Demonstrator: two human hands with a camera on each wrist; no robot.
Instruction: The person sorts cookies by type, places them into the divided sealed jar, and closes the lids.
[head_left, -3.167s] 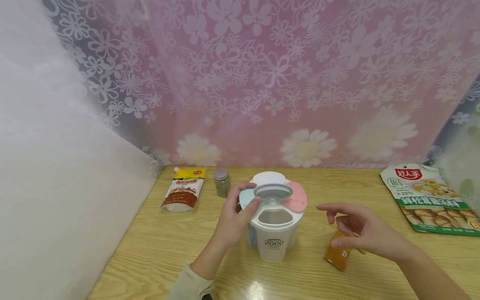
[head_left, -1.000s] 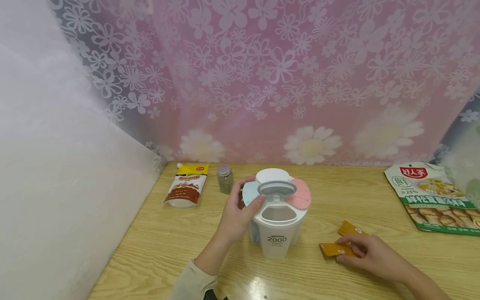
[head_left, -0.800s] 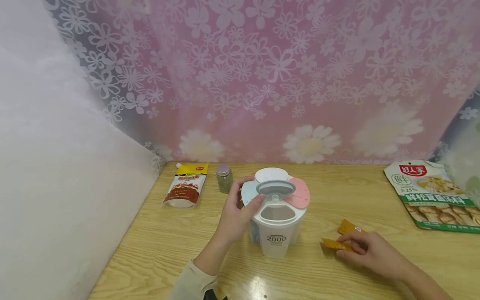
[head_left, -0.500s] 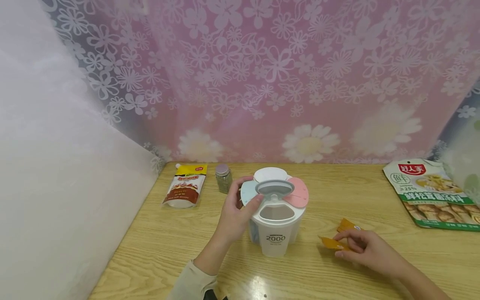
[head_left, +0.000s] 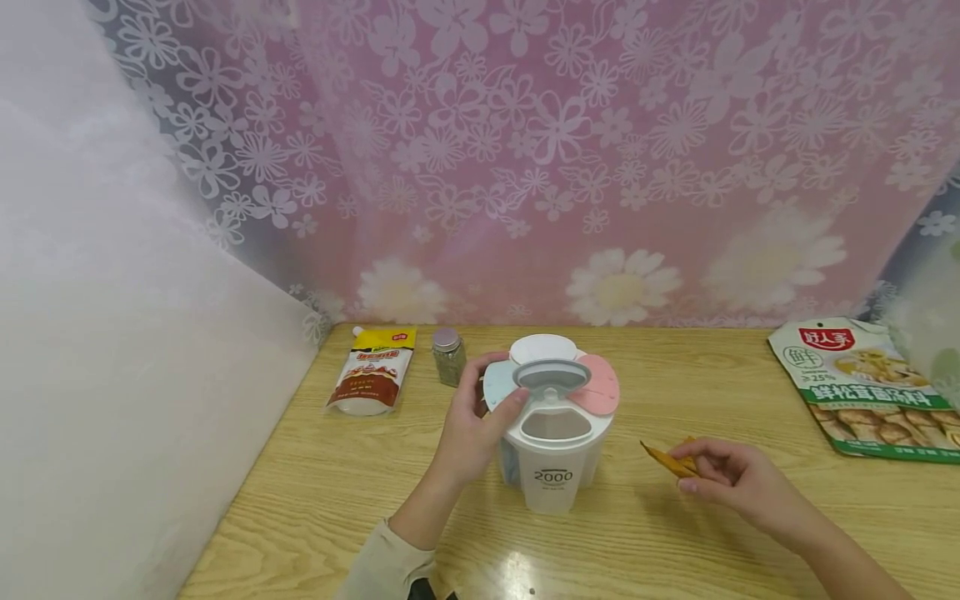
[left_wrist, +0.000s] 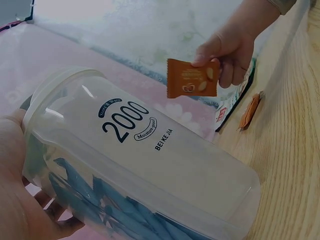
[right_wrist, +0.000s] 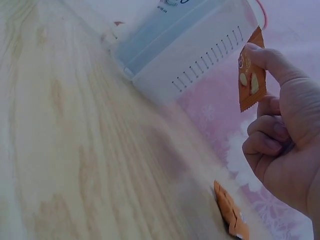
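Note:
A translucent storage canister [head_left: 553, 475] marked 2000 stands upright on the table with pale blue, pink and white lids. Its grey front lid [head_left: 552, 375] is flipped up, leaving the front opening [head_left: 556, 426] uncovered. Blue packets [left_wrist: 130, 210] show inside another compartment. My left hand [head_left: 472, 425] grips the canister's upper left side, thumb over the top. Between thumb and fingers, my right hand [head_left: 750, 487] pinches a small orange snack packet [left_wrist: 192, 79] with nuts printed on it, raised above the table right of the canister. A second orange packet [right_wrist: 231, 212] lies on the wood below.
At the back left are a yellow, white and brown spouted pouch [head_left: 372, 371] and a small glass jar [head_left: 448, 358] with a purplish lid. A large green and white mushroom pouch [head_left: 862, 387] lies at the right. A floral curtain [head_left: 525, 208] backs the table [head_left: 300, 533].
My right hand, earlier hovering over two orange packets, has taken one and lifted it off the table, turning it edge-on. My left hand stays on the canister.

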